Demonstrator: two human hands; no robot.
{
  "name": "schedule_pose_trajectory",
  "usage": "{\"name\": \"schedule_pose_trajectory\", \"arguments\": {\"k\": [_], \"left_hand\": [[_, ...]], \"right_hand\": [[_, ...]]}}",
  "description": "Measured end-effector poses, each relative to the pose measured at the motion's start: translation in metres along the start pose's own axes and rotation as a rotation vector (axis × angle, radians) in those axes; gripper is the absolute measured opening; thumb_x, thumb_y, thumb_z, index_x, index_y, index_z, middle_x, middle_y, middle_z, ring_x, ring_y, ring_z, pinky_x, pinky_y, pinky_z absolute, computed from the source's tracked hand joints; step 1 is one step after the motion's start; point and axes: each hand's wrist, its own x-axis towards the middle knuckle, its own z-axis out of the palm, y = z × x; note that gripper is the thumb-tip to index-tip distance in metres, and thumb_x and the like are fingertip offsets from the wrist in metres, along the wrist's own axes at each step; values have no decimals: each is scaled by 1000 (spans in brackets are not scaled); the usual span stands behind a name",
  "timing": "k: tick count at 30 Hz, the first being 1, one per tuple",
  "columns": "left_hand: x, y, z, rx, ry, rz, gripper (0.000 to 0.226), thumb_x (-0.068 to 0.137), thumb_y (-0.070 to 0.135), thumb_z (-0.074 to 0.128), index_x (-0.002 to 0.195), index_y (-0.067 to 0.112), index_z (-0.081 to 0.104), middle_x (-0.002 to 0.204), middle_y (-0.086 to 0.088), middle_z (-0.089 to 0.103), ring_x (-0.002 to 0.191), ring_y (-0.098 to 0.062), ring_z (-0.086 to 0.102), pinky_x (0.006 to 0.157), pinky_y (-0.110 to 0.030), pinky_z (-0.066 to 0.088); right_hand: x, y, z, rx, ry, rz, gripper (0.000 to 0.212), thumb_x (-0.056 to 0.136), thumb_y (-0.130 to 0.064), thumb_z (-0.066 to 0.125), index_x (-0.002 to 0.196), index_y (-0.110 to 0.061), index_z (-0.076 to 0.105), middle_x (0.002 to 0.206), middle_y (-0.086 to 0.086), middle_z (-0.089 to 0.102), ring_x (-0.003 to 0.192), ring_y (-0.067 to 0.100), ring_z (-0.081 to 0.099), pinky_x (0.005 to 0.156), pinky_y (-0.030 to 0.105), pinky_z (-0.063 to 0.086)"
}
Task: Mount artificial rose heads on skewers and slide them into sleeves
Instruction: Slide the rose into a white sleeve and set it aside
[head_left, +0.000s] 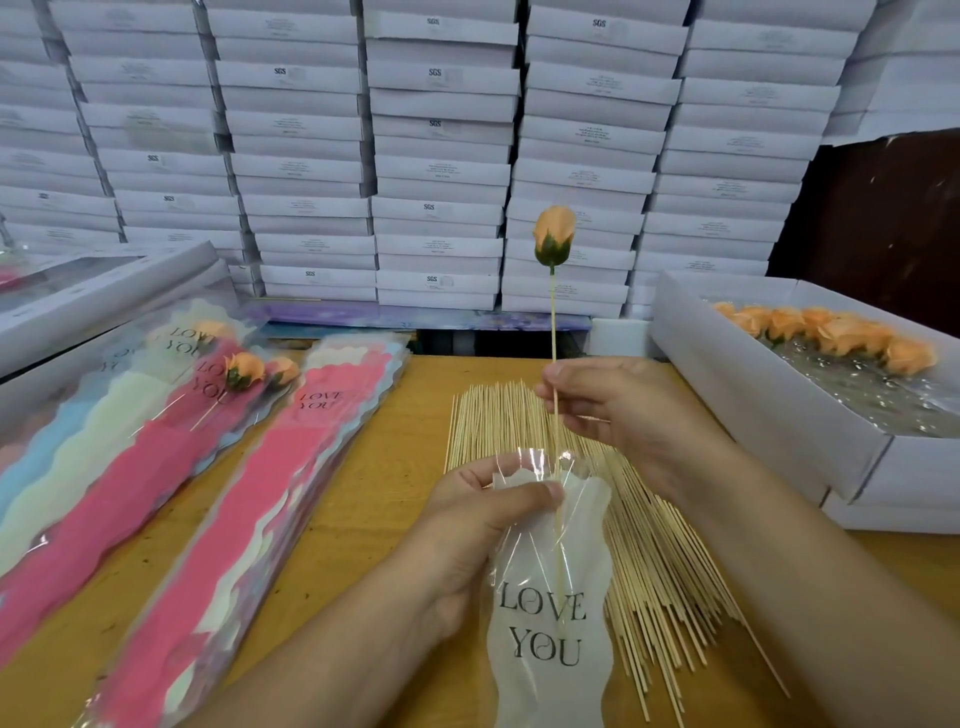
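Note:
An orange rose head sits upright on a thin wooden skewer. My right hand pinches the skewer about halfway down. The skewer's lower end is inside the open mouth of a clear and white sleeve printed "LOVE YOU". My left hand pinches the sleeve's top edge and holds it open. Under both hands lies a loose pile of bare skewers on the wooden table.
A white box at right holds several orange rose heads. Stacks of pink, white and blue sleeves lie at left, with finished sleeved roses on top. A wall of stacked white boxes rises behind the table.

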Motion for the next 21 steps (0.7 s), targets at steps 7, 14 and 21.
{"name": "schedule_pose_trajectory", "arguments": {"k": [7, 14, 21], "left_hand": [[0, 8, -2, -97, -20, 35, 51, 65, 3, 81, 116, 6, 70, 97, -22, 75, 73, -27, 72, 67, -34, 61], [-2, 5, -1, -71, 7, 6, 59, 73, 2, 81, 127, 6, 60, 105, -22, 75, 77, -28, 72, 66, -34, 59], [-5, 0, 3, -25, -33, -25, 30, 77, -1, 79, 104, 10, 71, 90, -16, 76, 68, -24, 72, 65, -34, 61]], "right_hand": [[-14, 14, 3, 1, -73, 61, 11, 86, -20, 72, 84, -13, 81, 89, 3, 78, 78, 11, 68, 72, 28, 56], [-6, 7, -2, -16, -62, 70, 12, 88, -21, 72, 82, -12, 79, 91, 6, 77, 77, 12, 67, 71, 28, 54], [19, -12, -8, 144, 188, 53, 10, 93, -18, 69, 95, -9, 70, 79, 3, 77, 68, 10, 68, 52, 17, 53]]}}
